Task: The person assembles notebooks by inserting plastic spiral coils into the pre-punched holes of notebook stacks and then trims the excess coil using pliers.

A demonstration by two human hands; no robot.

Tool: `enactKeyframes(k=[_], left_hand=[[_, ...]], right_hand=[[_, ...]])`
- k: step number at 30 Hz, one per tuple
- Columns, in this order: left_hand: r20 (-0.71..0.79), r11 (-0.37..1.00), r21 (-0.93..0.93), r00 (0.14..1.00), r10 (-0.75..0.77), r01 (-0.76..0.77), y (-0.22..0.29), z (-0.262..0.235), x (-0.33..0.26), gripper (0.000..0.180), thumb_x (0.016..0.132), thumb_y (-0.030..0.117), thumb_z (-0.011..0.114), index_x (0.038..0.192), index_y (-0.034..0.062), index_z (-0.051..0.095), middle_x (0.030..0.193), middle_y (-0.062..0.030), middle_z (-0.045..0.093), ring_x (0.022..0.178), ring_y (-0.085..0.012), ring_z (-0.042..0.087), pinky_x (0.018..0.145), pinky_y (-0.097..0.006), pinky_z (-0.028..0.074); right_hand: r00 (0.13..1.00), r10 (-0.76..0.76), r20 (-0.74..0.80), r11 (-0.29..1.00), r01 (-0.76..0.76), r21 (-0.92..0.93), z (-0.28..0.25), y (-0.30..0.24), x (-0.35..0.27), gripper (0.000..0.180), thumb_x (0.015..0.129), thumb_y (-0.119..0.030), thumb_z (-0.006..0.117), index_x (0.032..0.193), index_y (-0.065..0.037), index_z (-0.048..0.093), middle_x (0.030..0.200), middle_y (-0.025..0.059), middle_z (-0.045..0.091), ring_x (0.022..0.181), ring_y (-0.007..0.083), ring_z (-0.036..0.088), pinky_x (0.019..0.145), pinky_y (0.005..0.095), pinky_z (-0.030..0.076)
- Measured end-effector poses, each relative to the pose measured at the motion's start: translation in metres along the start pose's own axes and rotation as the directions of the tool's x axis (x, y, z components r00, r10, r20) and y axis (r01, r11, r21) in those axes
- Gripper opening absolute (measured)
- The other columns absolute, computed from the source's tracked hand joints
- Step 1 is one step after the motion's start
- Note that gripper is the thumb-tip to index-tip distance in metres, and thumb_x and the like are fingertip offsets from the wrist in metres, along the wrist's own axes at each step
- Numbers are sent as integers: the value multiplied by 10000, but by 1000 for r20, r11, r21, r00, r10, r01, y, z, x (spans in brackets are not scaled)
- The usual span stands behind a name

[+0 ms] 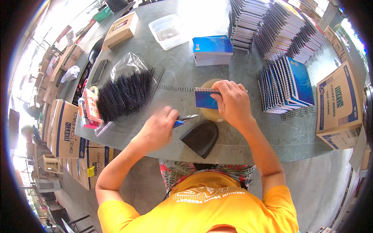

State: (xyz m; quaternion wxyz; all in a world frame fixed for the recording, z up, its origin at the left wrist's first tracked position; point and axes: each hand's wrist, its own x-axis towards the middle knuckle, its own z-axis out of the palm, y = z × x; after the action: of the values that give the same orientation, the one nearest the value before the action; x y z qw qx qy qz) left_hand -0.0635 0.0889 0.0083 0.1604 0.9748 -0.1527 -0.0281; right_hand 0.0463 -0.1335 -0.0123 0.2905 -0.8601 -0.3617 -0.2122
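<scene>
My right hand (233, 101) grips a small blue memo pad (206, 100) by its top edge, thumb on the cover. A black spiral coil (176, 88) runs through that edge and sticks out to the left, toward a heap of black coils (126, 93). In my left hand (158, 126), somewhat blurred, are blue-handled pliers (187, 119), their metal jaws pointing right, below the coil and apart from it. Under the pad shows a yellow round piece (211, 113). Nearer me lies a black, round-ended block (200, 139).
A stack of blue pads (213, 52) and a clear plastic tub (166, 32) stand farther back. Coil-bound pads (283, 83) crowd the right, beside a cardboard box (339, 106). At left are a plastic bag (130, 64), a dark phone-like slab (100, 72) and a brown box (121, 30).
</scene>
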Motion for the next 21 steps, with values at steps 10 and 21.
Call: enactKeyframes(k=[10, 21], left_hand=[[-169, 998, -2, 984, -60, 61, 39, -20, 27, 224, 811, 174, 538, 933, -5, 477, 824, -209, 551, 780, -398, 559, 691, -475, 458], [-102, 968, 226, 991, -84, 106, 48, -22, 42, 323, 801, 253, 536, 981, -14, 517, 853, -183, 584, 836, -334, 582, 721, -444, 464]], right_hand=[[996, -28, -90, 1000, 29, 7, 6, -6, -6, 173, 845, -262, 577, 854, -99, 636, 803, 50, 641, 771, 237, 603, 733, 370, 412], [978, -30, -207, 997, 45, 68, 8, -8, -7, 134, 728, -149, 717, 842, -93, 678, 803, 28, 683, 766, 186, 637, 692, 318, 429]])
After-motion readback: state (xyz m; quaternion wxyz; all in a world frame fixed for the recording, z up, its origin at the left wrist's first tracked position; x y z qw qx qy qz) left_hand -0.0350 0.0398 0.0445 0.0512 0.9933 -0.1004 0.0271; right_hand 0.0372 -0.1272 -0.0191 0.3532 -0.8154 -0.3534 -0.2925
